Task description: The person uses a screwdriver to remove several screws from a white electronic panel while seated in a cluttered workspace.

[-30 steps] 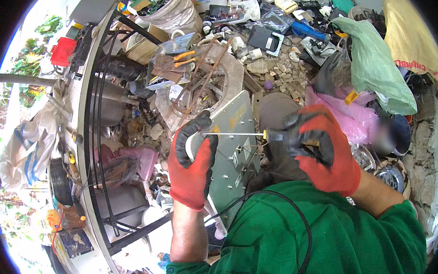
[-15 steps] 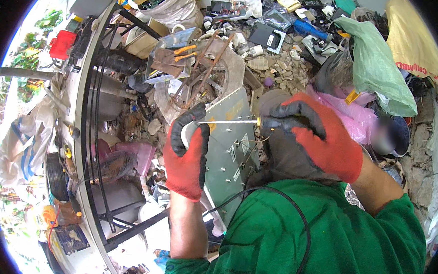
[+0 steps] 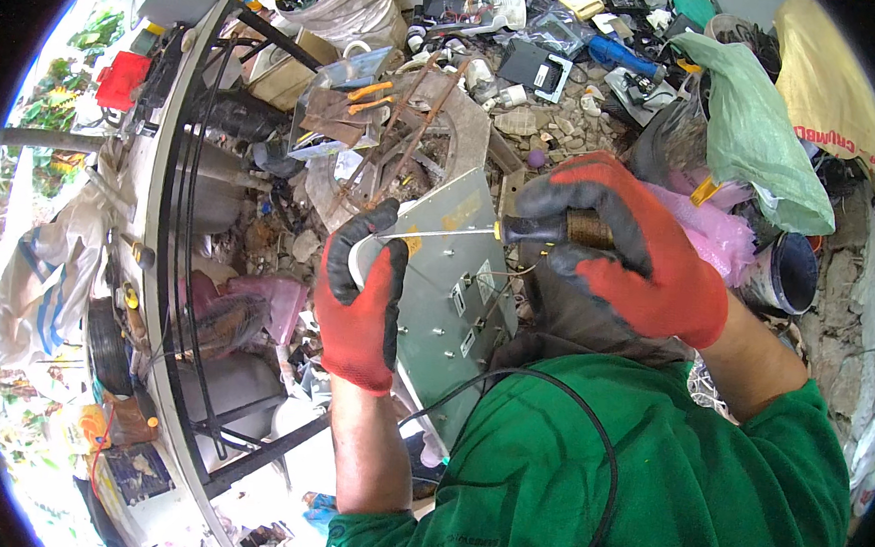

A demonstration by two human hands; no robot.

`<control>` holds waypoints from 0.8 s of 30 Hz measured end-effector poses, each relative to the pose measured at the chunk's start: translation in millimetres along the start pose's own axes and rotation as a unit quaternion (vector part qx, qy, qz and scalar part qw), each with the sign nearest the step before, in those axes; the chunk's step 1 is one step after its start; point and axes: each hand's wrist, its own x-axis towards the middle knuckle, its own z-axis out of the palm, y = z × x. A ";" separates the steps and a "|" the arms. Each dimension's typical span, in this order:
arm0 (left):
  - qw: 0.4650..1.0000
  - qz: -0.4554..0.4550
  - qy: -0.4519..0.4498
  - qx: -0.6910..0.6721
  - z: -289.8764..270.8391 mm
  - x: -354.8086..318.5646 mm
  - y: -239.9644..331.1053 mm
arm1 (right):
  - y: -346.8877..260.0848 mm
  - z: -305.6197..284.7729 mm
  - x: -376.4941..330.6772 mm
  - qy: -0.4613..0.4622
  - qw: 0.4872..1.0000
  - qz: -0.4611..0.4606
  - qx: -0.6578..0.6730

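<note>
My left hand (image 3: 363,304), in a red and black glove, has its thumb and fingers closed around a white rounded piece (image 3: 361,259) at the edge of a grey-green metal panel (image 3: 435,313). Whether that piece is joined to the panel I cannot tell. Small screws, labels and a thin wire show on the panel. In my gloved right hand (image 3: 639,251) is a screwdriver (image 3: 540,230) with a dark handle, its butt toward the palm and the fingers loosely around it. Its long thin shaft lies level across the panel, the tip beside my left thumb and the white piece.
A black cable (image 3: 589,423) loops over my green sleeve and the panel. Left stands a metal frame (image 3: 161,206). Beyond my hands lie an octagonal frame (image 3: 466,140) with rusty bars, rubble and electronic scrap. Green sack (image 3: 757,133) and dark bucket (image 3: 793,270) are at right.
My right fingers have loosened and spread, baring more of the screwdriver handle. My left hand and the panel have shifted slightly left.
</note>
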 end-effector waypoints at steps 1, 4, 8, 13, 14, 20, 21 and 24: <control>1.000 -0.005 0.000 -0.002 2.9 0.7 3.0 | -0.3 0.8 0.4 -0.008 0.998 0.044 0.047; 1.000 -0.017 -0.004 -0.014 4.9 8.9 -0.1 | 5.7 -6.7 9.1 -0.030 0.985 0.156 0.065; 1.000 -0.010 -0.007 -0.012 0.2 17.0 -10.5 | 2.5 -19.8 41.3 -0.221 0.926 0.307 0.022; 1.000 0.009 -0.011 -0.005 0.4 20.3 -14.6 | 33.4 -43.3 75.6 -0.347 0.913 -0.102 -0.189; 1.000 0.002 -0.015 -0.007 2.3 19.9 -13.3 | 41.8 -50.4 81.1 -0.357 0.891 -0.190 -0.205; 1.000 0.015 -0.001 0.007 -2.7 15.9 -13.9 | 29.2 -7.2 60.0 -0.115 0.938 -0.126 -0.302; 1.000 0.008 0.002 0.003 -6.1 15.3 -14.6 | 9.7 -3.7 54.8 -0.150 0.897 -0.154 -0.386; 1.000 0.008 0.016 0.001 -9.2 9.5 -8.1 | 1.0 -0.3 44.6 -0.161 0.871 -0.199 -0.419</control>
